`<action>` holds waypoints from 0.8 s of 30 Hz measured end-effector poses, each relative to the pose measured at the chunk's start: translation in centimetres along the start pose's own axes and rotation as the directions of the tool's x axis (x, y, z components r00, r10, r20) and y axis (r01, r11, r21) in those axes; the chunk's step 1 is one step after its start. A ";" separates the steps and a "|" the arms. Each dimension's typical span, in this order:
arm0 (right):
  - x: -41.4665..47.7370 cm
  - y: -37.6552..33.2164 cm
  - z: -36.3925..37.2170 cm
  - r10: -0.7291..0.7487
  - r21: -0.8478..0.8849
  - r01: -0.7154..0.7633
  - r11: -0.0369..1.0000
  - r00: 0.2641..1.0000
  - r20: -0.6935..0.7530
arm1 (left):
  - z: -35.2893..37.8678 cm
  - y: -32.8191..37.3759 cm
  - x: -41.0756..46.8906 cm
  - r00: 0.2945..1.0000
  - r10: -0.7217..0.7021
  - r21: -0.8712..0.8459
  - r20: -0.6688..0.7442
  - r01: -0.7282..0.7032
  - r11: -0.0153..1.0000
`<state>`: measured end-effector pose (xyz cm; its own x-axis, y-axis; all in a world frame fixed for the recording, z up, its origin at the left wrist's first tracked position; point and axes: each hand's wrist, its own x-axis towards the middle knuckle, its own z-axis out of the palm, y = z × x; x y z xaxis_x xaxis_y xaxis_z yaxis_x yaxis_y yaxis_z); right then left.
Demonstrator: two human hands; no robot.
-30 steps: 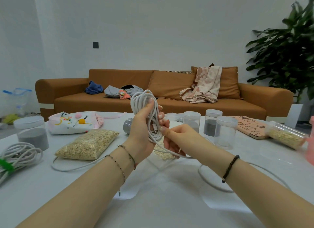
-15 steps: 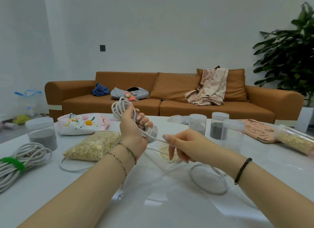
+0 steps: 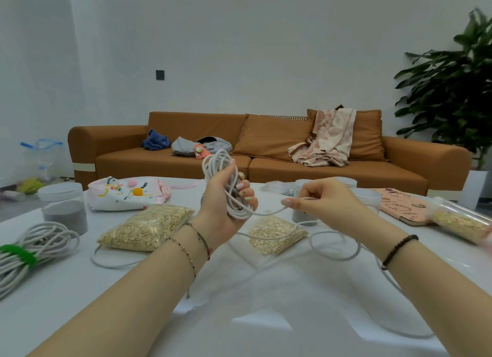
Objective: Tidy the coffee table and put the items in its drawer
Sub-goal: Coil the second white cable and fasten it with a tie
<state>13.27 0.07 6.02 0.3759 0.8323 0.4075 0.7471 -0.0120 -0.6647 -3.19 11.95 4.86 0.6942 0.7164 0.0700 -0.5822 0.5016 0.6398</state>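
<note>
My left hand [image 3: 226, 204] is raised over the white coffee table [image 3: 239, 303] and grips a coil of white cable [image 3: 217, 164] wound into loops. From the coil a loose strand runs right to my right hand [image 3: 324, 199], which pinches it between thumb and fingers. The cable's slack [image 3: 335, 258] lies in loops on the table below both hands. Two clear bags of oats lie behind the hands, a large one [image 3: 146, 227] at left and a small one [image 3: 277, 236] in the middle. No drawer is visible.
A second cable bundle with a green tie [image 3: 29, 247] lies at the left edge. A jar of grey powder [image 3: 64, 210], a white patterned pouch [image 3: 125, 194], clear jars [image 3: 368, 199], a pink notebook [image 3: 404, 206] and an oat tube [image 3: 460, 220] stand around. An orange sofa [image 3: 266, 154] is behind.
My left hand dipped toward the table and came back up while winding. My right hand has pulled the loose strand out to the right, and the slack loops on the table have shifted.
</note>
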 end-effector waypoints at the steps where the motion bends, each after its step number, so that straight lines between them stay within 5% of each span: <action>1: 0.0 -0.1 0.1 -0.048 0.003 0.048 0.999 0.998 -0.037 | 0.1 -0.2 -0.1 1.000 -0.025 0.021 0.004 0.025 0.999; 9: -0.8 -1.3 1.1 -0.403 -0.076 0.397 0.915 0.905 -0.133 | 0.9 -1.9 -1.3 0.991 -0.133 0.235 0.010 0.127 0.964; 24: -0.3 -0.4 1.2 -0.305 -0.116 0.301 0.947 0.952 -0.019 | 0.5 -2.5 -1.4 0.951 -0.282 0.477 0.129 0.189 0.858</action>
<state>12.21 0.52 5.45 0.1407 0.7857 0.6024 0.8837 0.1747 -0.4342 -2.48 9.47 3.54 0.8788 0.4770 -0.0148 -0.1661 0.3348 0.9275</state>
